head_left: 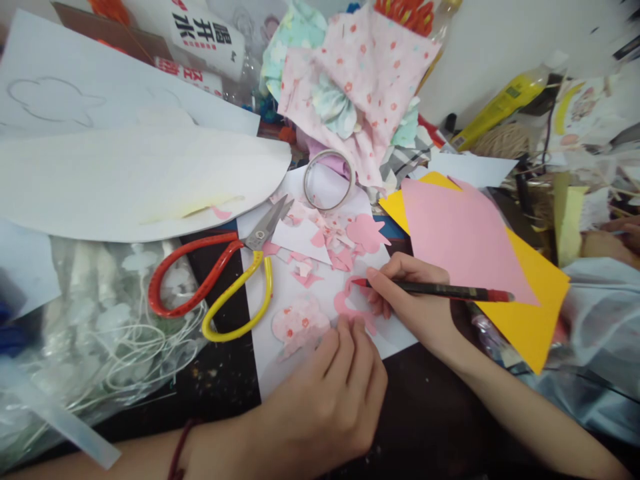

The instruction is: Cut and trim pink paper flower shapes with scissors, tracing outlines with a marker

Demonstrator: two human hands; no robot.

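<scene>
My right hand (pixel 415 293) is closed around a black pen with red ends (pixel 445 289), its red tip over a pink paper cutout (pixel 345 303). My left hand (pixel 325 393), fingers bent and close together, presses the near edge of that cutout. Its fingertips are partly hidden. Under both lies a white paper sheet (pixel 270 370). Left of the cutout is a flower-print piece (pixel 300 327) shaped like a small cloud. Scissors (pixel 259 235) with one red and one yellow handle lie partly open to the left. Pink scraps (pixel 305 270) are scattered above the cutout.
A roll of clear tape (pixel 306 183) stands behind the scraps. Pink paper (pixel 460 227) overlaps yellow paper (pixel 543 333) at right. A large white board (pixel 125 180) and plastic bags (pixel 100 333) fill the left. Crumpled print cloth (pixel 360 73) is heaped at the back. Another person's hand (pixel 613 243) shows far right.
</scene>
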